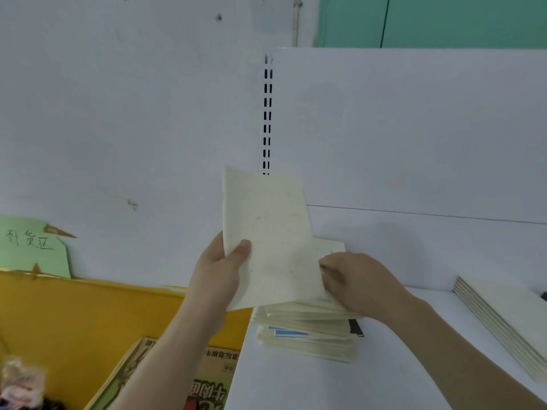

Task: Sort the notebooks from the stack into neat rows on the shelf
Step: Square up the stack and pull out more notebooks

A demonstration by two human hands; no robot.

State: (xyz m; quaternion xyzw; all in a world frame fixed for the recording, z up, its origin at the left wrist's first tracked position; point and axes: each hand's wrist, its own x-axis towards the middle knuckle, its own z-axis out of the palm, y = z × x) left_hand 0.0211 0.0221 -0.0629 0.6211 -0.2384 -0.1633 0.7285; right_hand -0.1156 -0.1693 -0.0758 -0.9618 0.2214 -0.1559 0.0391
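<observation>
Notebook (266, 232): a cream notebook is held up above the stack, long side nearly upright, top edge tipped a little to the left.
Left hand (217, 273): the notebook's lower left edge is pinched, thumb in front.
Right hand (355, 279): its fingers (328, 269) are curled down on the notebook's lower right corner, over the stack.
Stack (307, 332): cream notebooks are piled flat at the left end of the white shelf (384, 365).
Row (503, 315): more notebooks are laid at a slant at the shelf's right end.
</observation>
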